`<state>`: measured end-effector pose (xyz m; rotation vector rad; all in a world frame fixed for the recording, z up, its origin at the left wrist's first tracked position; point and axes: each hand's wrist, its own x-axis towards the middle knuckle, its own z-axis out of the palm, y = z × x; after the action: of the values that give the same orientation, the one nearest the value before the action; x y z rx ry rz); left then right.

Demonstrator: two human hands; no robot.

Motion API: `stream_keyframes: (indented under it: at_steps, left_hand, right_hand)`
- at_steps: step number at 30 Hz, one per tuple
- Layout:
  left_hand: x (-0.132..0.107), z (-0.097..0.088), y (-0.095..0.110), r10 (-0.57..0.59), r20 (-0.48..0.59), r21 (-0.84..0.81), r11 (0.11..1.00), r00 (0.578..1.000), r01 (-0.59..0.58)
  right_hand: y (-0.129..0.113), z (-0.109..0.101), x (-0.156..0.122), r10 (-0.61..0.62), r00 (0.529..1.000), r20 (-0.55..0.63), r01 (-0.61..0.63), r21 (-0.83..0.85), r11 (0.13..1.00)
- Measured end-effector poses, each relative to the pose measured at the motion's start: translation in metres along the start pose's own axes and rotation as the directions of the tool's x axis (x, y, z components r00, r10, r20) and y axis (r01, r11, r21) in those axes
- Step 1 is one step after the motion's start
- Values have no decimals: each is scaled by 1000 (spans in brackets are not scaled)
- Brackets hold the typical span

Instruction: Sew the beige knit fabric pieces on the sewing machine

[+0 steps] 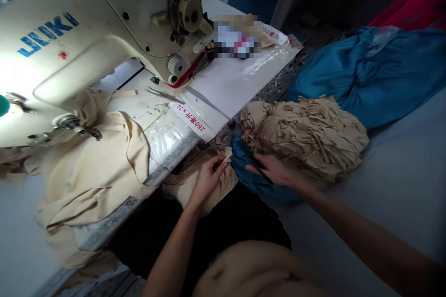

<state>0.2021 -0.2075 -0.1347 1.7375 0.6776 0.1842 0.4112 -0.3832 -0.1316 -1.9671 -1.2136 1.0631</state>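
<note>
My left hand (208,177) pinches the edge of a beige ribbed fabric piece (227,154), part of a bunch of such pieces lying across my lap. To its right, my right hand (273,169) is closed around a slim dark tool that looks like a pair of scissors (262,170); its tips are hard to make out. Just beyond the right hand rests a large bundle of stacked beige fabric pieces (306,134). Teal cloth (245,169) lies under and beside the right hand.
A JUKI sewing machine (104,23) stands on the table at left, with beige fabric (101,167) draped over the table edge. Tweezers (163,95) lie near the machine's base. A full teal sack (365,74) sits at the right, behind the bundle.
</note>
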Motion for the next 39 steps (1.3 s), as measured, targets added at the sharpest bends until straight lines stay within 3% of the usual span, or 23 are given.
stream_keyframes:
  at_steps: [2, 7, 17, 25, 33, 36, 39]
  left_hand:
    - [-2, 1, 0, -11, -11, -30, 999, 1000, 11]
    - [-4, 3, 3, -3, -36, -11, 1000, 999, 3]
    - [-3, 3, 3, 4, -45, 28, 1000, 999, -3]
    - [-2, 3, 1, -32, -40, 28, 999, 999, 33]
    - [-1, 4, 4, -21, -37, -111, 994, 999, 17]
    - [-16, -6, 15, 42, -137, -102, 993, 990, -57]
    - [-40, -22, 22, 116, -294, 68, 993, 949, -100]
  right_hand:
    - [4, -8, 0, -25, 998, 64, 35, -156, 987]
    - [7, -22, 7, -46, 984, 170, 102, -335, 937]
    - [11, -20, 24, -82, 980, 183, 137, -312, 940]
    - [27, -26, 12, -48, 998, 50, 57, -200, 978]
    - [6, -39, -3, -42, 999, -31, 39, -100, 994]
    - [-1, -50, -8, -21, 992, -127, 10, -91, 996]
    - [-16, -74, -13, -39, 965, -261, 2, -139, 990]
